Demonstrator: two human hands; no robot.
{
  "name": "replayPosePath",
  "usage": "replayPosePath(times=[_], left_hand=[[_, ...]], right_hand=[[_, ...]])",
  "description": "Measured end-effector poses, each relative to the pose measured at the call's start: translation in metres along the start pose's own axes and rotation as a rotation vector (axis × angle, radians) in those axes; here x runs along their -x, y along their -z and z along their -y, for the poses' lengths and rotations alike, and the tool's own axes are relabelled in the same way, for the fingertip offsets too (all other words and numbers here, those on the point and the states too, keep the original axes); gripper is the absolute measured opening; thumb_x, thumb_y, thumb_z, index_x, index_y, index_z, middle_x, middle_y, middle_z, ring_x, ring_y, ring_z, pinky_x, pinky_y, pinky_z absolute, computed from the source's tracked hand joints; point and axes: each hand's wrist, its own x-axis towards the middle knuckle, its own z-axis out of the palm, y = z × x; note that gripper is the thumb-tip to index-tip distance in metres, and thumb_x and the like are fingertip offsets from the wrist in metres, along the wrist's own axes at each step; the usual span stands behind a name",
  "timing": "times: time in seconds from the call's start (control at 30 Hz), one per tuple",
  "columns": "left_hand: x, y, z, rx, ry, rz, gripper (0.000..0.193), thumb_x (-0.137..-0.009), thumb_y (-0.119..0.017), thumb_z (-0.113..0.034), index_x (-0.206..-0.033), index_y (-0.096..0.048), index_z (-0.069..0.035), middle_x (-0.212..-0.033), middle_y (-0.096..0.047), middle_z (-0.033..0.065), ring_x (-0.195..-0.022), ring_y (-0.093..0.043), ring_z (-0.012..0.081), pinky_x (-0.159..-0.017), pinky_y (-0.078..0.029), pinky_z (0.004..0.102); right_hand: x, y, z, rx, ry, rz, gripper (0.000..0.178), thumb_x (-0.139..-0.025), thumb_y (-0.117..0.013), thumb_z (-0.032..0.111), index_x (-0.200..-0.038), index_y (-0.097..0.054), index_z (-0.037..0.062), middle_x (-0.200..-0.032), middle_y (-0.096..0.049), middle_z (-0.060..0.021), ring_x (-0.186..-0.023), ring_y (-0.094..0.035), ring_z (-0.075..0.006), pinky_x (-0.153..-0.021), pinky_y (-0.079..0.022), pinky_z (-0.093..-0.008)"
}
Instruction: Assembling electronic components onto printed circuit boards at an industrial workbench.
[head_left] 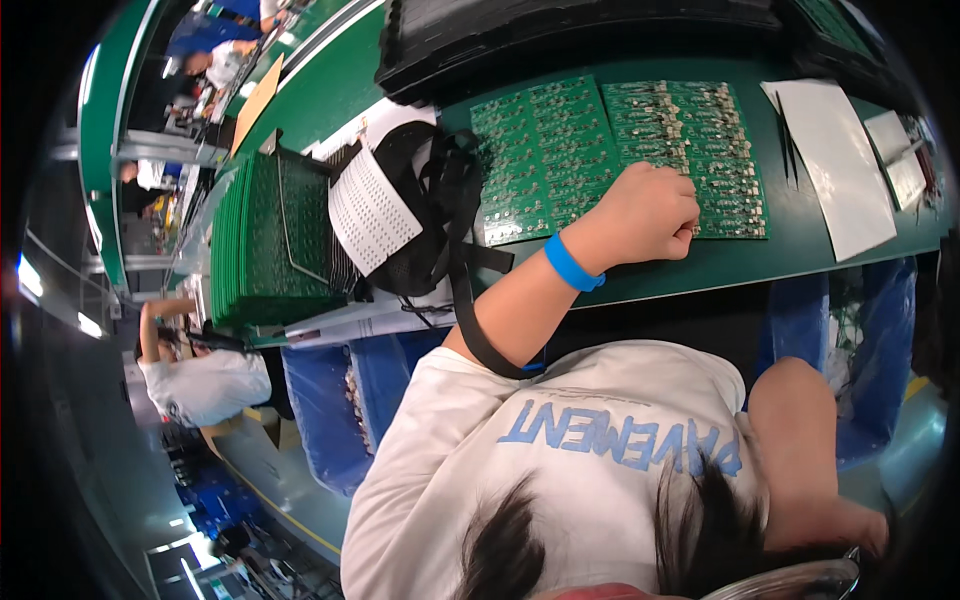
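Pale bits are held in a blue bin (312, 425) at the left and another blue bin (893, 345) at the right; the black tray (560, 50) is cut off above. Two boards (548, 150) are laid on the table (797, 225), the right one partly covered by the left hand (648, 215), loosely curled; any grip is hidden. The right hand (862, 525) is blurred, its state unreadable.

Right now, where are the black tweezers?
In the head view, the tweezers lie at right, along the left edge of the white sheet, beside a green circuit board.
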Motion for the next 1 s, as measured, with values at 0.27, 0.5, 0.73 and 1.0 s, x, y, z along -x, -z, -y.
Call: replayPosePath(times=[0.27,0.5,0.73,1.0], left_hand=[[-0.010,0.000,0.000,0.132,0.072,-0.016,0.006,-0.061,-0.063,-0.006,-0.065,-0.060,-0.007,-0.069,-0.056,0.0065,-0.069,-0.056,0.0266,-0.061,-0.047,0.0367],[-0.003,0.002,0.012,0.008,0.360,-0.249,0.010,-0.060,-0.066,-0.004,-0.064,-0.058,-0.008,-0.070,-0.056,0.0073,-0.068,-0.056,0.0273,-0.057,-0.046,0.0379],[-0.005,-0.003,0.010,-0.259,0.348,-0.291,0.016,-0.069,-0.066,-0.006,-0.084,-0.062,-0.007,-0.086,-0.059,0.0096,-0.083,-0.056,0.0292,-0.068,-0.047,0.0398],[-0.026,-0.023,-0.012,0.065,0.048,-0.018,0.020,-0.069,-0.066,-0.003,-0.088,-0.063,-0.005,-0.089,-0.062,0.0099,-0.082,-0.058,0.0294,-0.069,-0.047,0.0395]], right_hand=[[0.064,0.105,-0.098,-0.489,-0.092,0.929,0.011,-0.082,-0.053,0.018,-0.082,-0.057,0.0086,-0.072,-0.057,-0.0045,-0.056,-0.053,-0.0178,-0.054,-0.042,-0.0264],[0.092,0.166,-0.080,0.955,-1.295,1.194,0.020,-0.069,-0.072,0.002,-0.087,-0.063,0.0057,-0.093,-0.059,-0.0074,-0.084,-0.060,-0.0240,-0.072,-0.049,-0.0306],[0.097,0.186,-0.082,0.851,-1.306,1.202,0.016,-0.071,-0.070,0.000,-0.085,-0.063,0.0053,-0.090,-0.060,-0.0071,-0.082,-0.061,-0.0236,-0.071,-0.049,-0.0313],[0.095,0.186,-0.089,0.866,-1.266,1.318,0.017,-0.067,-0.072,0.004,-0.081,-0.062,0.0065,-0.089,-0.061,-0.0049,-0.080,-0.060,-0.0248,-0.069,-0.049,-0.0340]])
